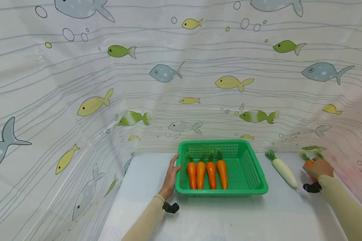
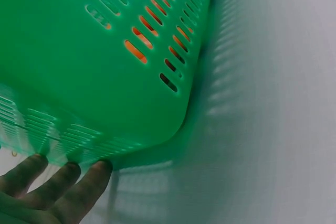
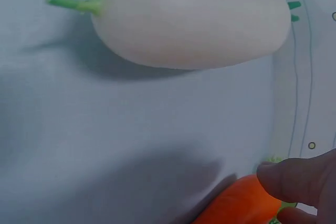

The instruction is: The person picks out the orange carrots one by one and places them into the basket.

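My left hand (image 1: 170,177) rests against the left side of a green plastic basket (image 1: 221,192). Its fingers (image 2: 81,187) extend along the slotted outer wall in the left wrist view. Several orange carrots (image 1: 211,175) with green tops lie side by side in the basket's left half. Far to the right, my right hand (image 1: 319,168) holds another carrot (image 3: 239,203), its thumb near the leafy end; the hand hides much of it. Two leafy tufts show beyond that hand. Between basket and right hand lies a white radish (image 1: 285,172) with green stalks.
The white tabletop (image 1: 217,217) carries the basket and radish. A white sheet (image 1: 205,113) printed with fish and wavy lines rises behind the table and along both sides. Each wrist wears a black device (image 1: 171,208).
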### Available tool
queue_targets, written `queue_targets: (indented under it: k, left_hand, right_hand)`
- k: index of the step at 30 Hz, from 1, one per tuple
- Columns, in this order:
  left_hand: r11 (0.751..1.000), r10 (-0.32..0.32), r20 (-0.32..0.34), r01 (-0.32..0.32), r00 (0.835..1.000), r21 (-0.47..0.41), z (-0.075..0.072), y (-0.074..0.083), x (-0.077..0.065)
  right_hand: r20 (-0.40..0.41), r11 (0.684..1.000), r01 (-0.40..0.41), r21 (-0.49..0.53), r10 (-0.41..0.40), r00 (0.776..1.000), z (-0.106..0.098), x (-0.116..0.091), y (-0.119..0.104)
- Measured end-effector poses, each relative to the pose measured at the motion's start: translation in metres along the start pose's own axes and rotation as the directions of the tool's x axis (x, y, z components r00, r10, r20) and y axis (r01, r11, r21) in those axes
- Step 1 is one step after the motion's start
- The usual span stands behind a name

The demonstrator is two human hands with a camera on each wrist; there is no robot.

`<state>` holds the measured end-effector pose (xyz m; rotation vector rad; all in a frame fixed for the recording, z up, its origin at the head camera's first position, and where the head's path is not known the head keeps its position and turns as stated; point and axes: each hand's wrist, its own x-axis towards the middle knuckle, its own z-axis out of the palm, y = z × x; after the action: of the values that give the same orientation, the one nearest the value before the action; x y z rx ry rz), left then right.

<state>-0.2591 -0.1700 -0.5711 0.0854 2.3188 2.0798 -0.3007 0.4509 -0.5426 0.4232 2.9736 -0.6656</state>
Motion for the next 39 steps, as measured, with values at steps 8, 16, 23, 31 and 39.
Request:
queue_targets:
  k: [8,16,23,31,39]
  left_hand:
    - [1.0,0.01,0.001,-0.01,1.0,0.014,0.0,0.001,0.001]
    - [1.0,0.011,0.013,-0.011,1.0,0.009,0.0,0.0,0.002]
    - [0.999,0.019,0.007,-0.019,1.0,0.026,0.0,0.001,0.004]
    - [1.0,0.007,0.009,-0.007,1.0,0.004,0.001,-0.001,0.002]
    - [1.0,0.015,0.015,-0.015,1.0,0.0,0.002,0.0,0.002]
  right_hand:
    - [0.011,0.995,-0.069,0.067,0.069,0.998,0.006,-0.001,0.003]
    - [0.03,0.991,-0.112,0.068,0.11,0.993,0.006,-0.007,-0.002]
    - [0.017,0.996,-0.075,0.049,0.074,0.997,0.006,-0.003,0.006]
    - [0.014,0.998,-0.044,0.034,0.044,0.999,0.007,-0.006,0.009]
    - [0.037,1.0,-0.015,0.02,0.014,0.999,0.002,-0.011,0.005]
